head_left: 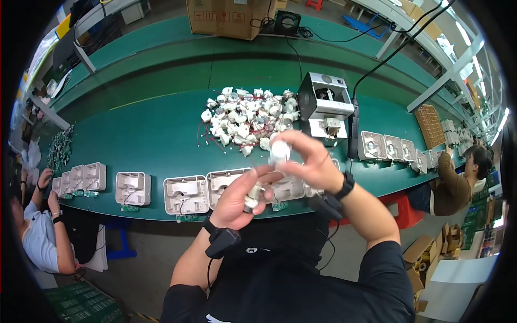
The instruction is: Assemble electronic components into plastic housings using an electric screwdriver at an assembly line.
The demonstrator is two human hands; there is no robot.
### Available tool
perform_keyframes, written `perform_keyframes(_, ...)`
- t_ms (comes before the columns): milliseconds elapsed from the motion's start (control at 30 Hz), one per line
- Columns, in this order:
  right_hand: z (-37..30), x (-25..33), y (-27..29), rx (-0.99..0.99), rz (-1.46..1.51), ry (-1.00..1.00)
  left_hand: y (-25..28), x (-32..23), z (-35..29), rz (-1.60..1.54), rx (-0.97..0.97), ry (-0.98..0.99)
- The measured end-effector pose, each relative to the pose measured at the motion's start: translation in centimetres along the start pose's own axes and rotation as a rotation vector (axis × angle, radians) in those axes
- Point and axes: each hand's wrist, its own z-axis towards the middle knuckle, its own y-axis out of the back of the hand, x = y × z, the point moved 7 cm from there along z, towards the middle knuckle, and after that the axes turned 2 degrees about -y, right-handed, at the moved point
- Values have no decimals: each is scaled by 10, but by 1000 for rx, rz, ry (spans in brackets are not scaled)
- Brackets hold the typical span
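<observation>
Above the near edge of the green table, my left hand point(235, 203) curls round a small cream-and-metal part point(252, 198), partly covered by the fingers. My right hand point(312, 162), slightly higher and to the right, pinches a small white round part point(279, 152) between thumb and fingers. Both hands are close together, their fingertips nearly meeting. Under them is a row of open white plastic housings point(186, 195), some with green circuit boards point(187, 218) at their front edge. Beyond the hands lies a pile of white parts with red wires point(242, 121).
A grey-and-black bench machine point(326, 105) stands right of the pile, with a black cylindrical tool point(353, 132) on a cable beside it. More housings point(372, 145) line the right. Co-workers sit at the left point(40, 237) and right point(458, 183). A cardboard box point(226, 19) stands on the back shelf.
</observation>
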Motion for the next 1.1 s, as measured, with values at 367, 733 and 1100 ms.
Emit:
perform_keyframes(367,-116,-27,-33,-32,333,-193,-6,68,-6,222,236,252)
perform_keyframes(733,-172,-30,-13,-449,-47,-412,-9,62,6,1095,81,-439)
perform_keyframes(1100,-170,-17,15,-409,-118,-420,-14,64,0,1208,76,-380)
